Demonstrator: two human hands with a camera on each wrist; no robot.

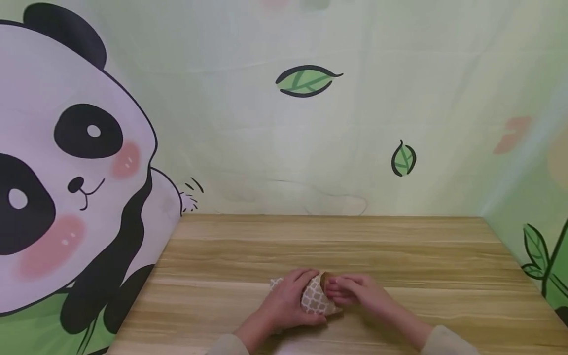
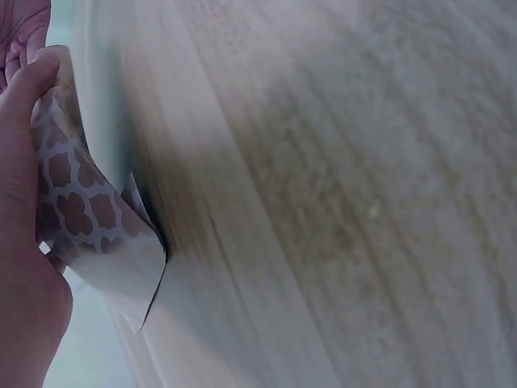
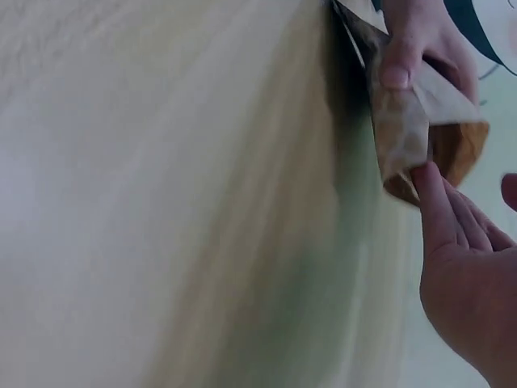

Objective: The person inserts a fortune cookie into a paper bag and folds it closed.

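**Soft light, blurred wrist views**

The head view is evenly lit and muted. Both wrist views blur the brown wood-grain desk [image 2: 347,194]; dark shadow lies beside the brown-and-white patterned paper wrapper [image 2: 81,198]. Pale haze washes the right wrist view.

Matt paper bag [image 1: 316,299]; wood-grained tabletop [image 1: 412,251], probably smooth, though blurred up close; wrinkled cloth backdrop [image 1: 222,123].

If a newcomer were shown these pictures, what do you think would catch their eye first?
Probably the large cartoon panda filling the left side of the head view, on a pale green backdrop. Next might come the patterned paper at the near middle of the wooden table, held by the left hand, with the right hand at its open end.
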